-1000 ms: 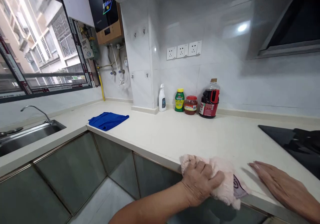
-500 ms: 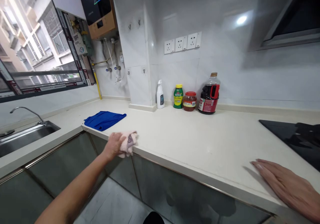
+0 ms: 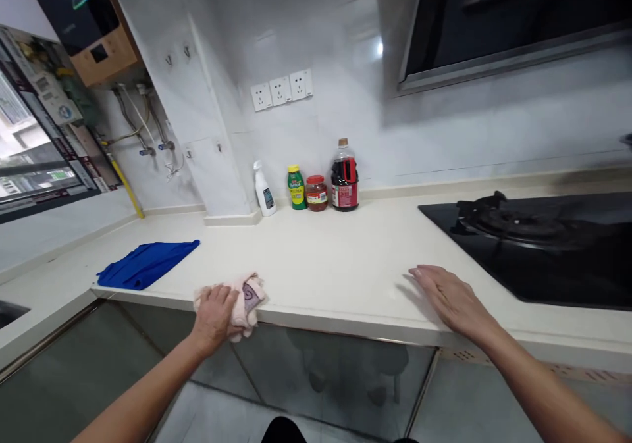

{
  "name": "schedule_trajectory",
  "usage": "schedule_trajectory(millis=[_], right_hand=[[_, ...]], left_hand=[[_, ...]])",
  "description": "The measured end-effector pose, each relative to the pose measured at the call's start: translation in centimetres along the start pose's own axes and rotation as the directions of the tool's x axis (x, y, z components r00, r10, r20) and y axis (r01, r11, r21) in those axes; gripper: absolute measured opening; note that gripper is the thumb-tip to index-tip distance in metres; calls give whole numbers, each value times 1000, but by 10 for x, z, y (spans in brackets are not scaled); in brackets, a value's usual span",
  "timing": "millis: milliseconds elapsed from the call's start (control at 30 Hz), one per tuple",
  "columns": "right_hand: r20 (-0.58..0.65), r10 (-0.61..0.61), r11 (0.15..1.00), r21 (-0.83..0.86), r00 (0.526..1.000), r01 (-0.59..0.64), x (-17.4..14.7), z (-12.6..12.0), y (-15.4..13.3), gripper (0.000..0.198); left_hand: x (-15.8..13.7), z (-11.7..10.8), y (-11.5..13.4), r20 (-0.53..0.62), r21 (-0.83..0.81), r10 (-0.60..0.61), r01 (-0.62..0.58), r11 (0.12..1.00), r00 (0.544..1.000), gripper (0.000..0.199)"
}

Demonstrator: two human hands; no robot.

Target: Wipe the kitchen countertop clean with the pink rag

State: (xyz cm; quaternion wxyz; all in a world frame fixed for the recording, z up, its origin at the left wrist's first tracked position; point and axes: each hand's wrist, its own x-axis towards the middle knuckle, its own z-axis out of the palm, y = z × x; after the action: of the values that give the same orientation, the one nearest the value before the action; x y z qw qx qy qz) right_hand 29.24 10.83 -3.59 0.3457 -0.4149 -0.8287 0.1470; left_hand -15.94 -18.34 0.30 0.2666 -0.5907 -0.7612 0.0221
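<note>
We are finding no word or number clear enough for reading. On the white spray bottle (image 3: 264,193), the green bottle (image 3: 297,189), the red-lidded jar (image 3: 316,195) and the big dark bottle (image 3: 344,191) we are seeing printed labels, but their letters are appearing too small and blurred. On the purple patch (image 3: 251,295) of the pink cloth (image 3: 239,316) we are noticing a dark curled sign. On the wall heater (image 3: 86,18) a coloured mark is showing, also unreadable.

Part of the pink cloth (image 3: 251,293) is covered by the left hand (image 3: 214,312). Left of that hand, the sink (image 3: 8,312) is mostly cut off; right of the right hand (image 3: 450,300), the black hob (image 3: 557,273) is cropped.
</note>
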Motion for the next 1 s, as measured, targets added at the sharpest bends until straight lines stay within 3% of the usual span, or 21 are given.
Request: schedule_trajectory(millis=[167,300,467,567,633,700,833,900,967,1000], right_hand=[[-6,-15,1000,-17,1000,15,-2,-2,-3,64],[-19,-22,999,-26,1000,22,-2,-3,-7,63],[-66,-106,994,-33,992,104,3,-6,-11,56],[-251,-160,985,24,955,172,-1,-10,-20,49],[-437,-141,981,59,888,185,-16,-11,-33,44],[-508,-198,969,30,838,247,-39,-8,-52,37],[-244,-469,881,-203,849,428,-85,14,-91,37],[-140,-511,836,-311,848,452,-94,25,-102,47],[-111,-509,814,-383,853,436,-93,35,-106,57],[-112,-503,808,-411,857,421,-90,39,-106,62]], left_hand=[[24,-14,108,-25,-56,79,-80,995,997,78],[45,-25,197,-126,-134,171,-187,973,977,80],[69,-43,290,-232,-170,268,-311,935,935,51],[76,-57,321,-259,-203,284,-339,919,923,33],[78,-64,327,-269,-234,283,-348,908,921,32],[78,-68,324,-270,-268,292,-363,892,917,35],[74,-68,292,-276,-316,369,-447,837,887,41],[69,-66,260,-302,-336,464,-549,765,832,50],[65,-61,220,-364,-379,535,-646,662,762,59],[64,-58,199,-405,-412,520,-658,631,752,58]])
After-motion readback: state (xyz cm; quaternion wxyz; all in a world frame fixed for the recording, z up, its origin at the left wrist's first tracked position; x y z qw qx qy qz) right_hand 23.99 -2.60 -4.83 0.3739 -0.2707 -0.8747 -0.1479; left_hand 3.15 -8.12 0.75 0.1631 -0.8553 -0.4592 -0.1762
